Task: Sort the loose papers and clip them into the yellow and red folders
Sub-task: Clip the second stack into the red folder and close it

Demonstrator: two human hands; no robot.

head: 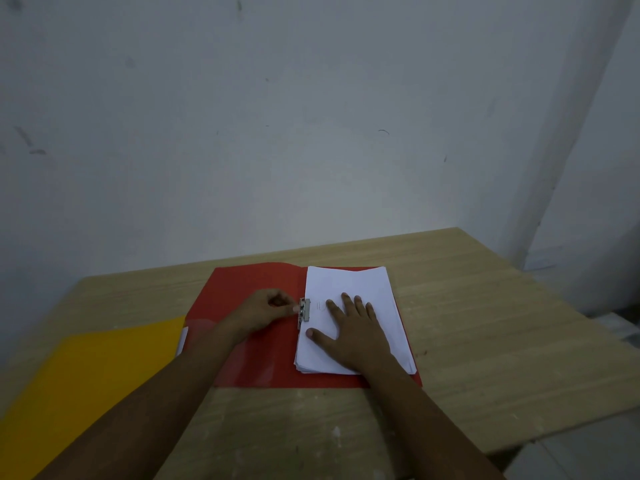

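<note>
We look down at a light wooden table [485,306] set against a pale grey wall [311,116]. A red folder [249,282] lies open flat at the table's centre. On its right-hand half sits a stack of white papers [349,282], edges roughly squared, with faint pencil marks near its left edge.

At the stack's 9 o'clock edge, on the folder's spine, a small metal clip [304,309] bears on the papers. Our left hand [268,308] comes in from 7 o'clock, its fingers curled and the fingertips pinching that clip. Our right hand [349,330] reaches in from 5 o'clock and lies palm-down on the papers with fingers straight and spread, pressing the stack flat.

At 8 o'clock from the red folder, a yellow folder [79,386] lies closed on the table, running off the lower left edge of view. A sliver of white paper [183,341] peeks out at its right edge, just beside the red folder.
</note>
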